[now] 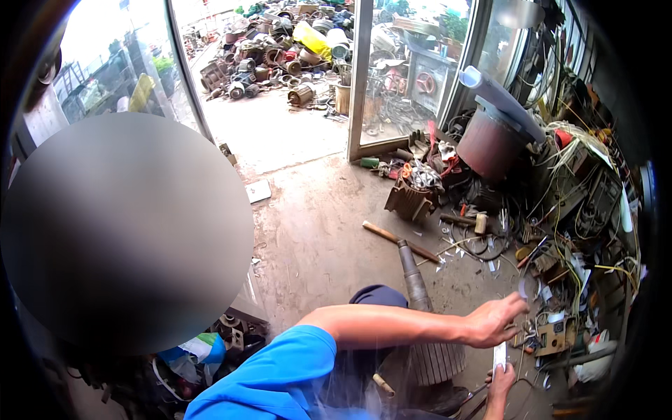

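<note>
My left arm, in a blue sleeve, stretches across to the right. At its end my left hand (493,322) is open, its fingers bent and apart, just above a narrow white strip (499,355). Below it, my right hand (500,383) pinches the strip's lower end and holds it upright. The strip's upper end reaches the underside of my left hand; whether they touch I cannot tell. Beside my hands stands a slotted motor rotor (435,362), partly hidden under my left arm. Its stepped metal shaft (414,276) points away from me.
A wooden stick (400,241) lies beyond the shaft. On the right are heaped wires (577,150), scraps and a large rusty motor housing (490,140). A finned casing (411,199) stands nearby. Past the glass doors lies piled motor scrap (280,56). A grey blurred disc covers much of the left.
</note>
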